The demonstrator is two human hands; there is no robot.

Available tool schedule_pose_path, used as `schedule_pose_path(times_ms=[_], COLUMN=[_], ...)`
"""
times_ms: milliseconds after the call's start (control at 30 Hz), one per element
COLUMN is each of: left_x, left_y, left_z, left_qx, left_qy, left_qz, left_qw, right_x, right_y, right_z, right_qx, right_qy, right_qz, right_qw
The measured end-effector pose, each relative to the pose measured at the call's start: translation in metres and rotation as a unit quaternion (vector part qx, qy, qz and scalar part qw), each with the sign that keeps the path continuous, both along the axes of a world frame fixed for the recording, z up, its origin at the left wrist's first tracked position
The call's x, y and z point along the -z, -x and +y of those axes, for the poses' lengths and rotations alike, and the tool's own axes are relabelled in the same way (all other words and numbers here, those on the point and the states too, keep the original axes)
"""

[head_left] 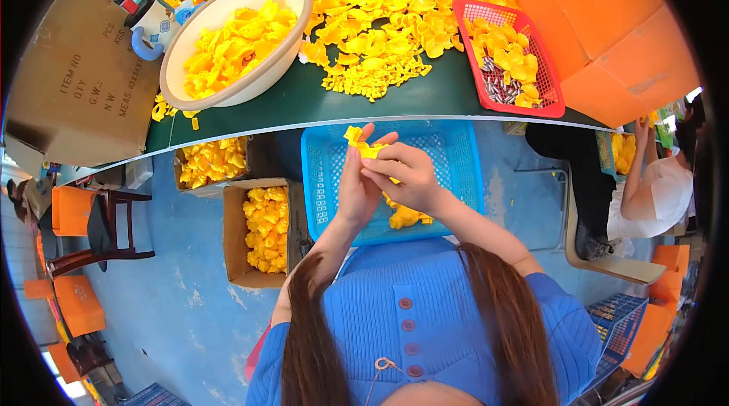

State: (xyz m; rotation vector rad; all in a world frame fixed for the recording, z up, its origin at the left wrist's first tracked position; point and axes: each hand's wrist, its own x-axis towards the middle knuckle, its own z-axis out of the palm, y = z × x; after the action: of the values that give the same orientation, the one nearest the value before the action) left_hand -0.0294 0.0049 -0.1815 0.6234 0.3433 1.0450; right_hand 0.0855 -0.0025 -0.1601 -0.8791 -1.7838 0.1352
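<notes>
Both hands meet over the blue basket (326,178), pinching one small yellow plastic piece (358,143) between them. Left hand (355,186) has its grip closed on the piece from below, fingers up; right hand (406,171) has its grip closed on the same piece from the right, fingertips on its upper edge. Piece sits above the basket, just under the near edge of the green bench (425,95), touching neither. Basket floor mostly bare: a few finished-looking yellow parts (406,216) lie at its near side, so judging by that, output is small so far. Left to do looks large: big loose heap of yellow parts (395,4) across the bench, beige bowl (300,34) well filled with more, red basket (524,106) at right holding yellow parts plus small silvery bits. Under the bench, two cardboard boxes (235,254) with yellow pieces stand left of the blue basket; can't tell if those are done stock or feed. Large brown carton (76,87) far left, orange carton (607,19) far right. Another person (653,193) sits at right, handling own parts, well apart.
</notes>
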Motion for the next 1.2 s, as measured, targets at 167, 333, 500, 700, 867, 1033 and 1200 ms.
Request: schedule_pose_path(times_ms=[167, 333, 500, 700, 867, 1033, 1200], left_x=[0.017, 0.024, 0.016, 0.013, 0.007, 0.005, 0.010], left_y=[0.015, 0.041, 0.059, 0.065, 0.059, 0.051, 0.049], left_z=[0.017, 0.034, 0.030, 0.022, 0.016, 0.011, 0.010], left_qx=[-0.093, -0.063, -0.090, -0.075, -0.074, -0.110, -0.139], left_qy=[0.084, 0.101, 0.076, 0.003, -0.026, -0.025, -0.039], left_qz=[-0.037, -0.136, -0.112, -0.068, -0.028, 0.023, 0.061], left_qw=[0.991, 0.984, 0.987, 0.995, 0.997, 0.993, 0.988], right_x=[-0.004, 0.007, 0.028, 0.033, 0.030, 0.020, 0.011], right_y=[-0.008, -0.027, -0.034, -0.038, -0.039, -0.042, -0.048], right_z=[0.031, 0.116, 0.145, 0.160, 0.164, 0.168, 0.169], right_qx=[-0.073, 0.081, 0.139, 0.121, 0.111, 0.119, 0.141], right_qy=[0.072, 0.111, 0.069, 0.054, 0.023, -0.015, 0.009], right_qz=[0.032, -0.040, -0.224, -0.200, -0.231, -0.207, -0.058], right_qw=[0.994, 0.990, 0.962, 0.971, 0.966, 0.971, 0.988])
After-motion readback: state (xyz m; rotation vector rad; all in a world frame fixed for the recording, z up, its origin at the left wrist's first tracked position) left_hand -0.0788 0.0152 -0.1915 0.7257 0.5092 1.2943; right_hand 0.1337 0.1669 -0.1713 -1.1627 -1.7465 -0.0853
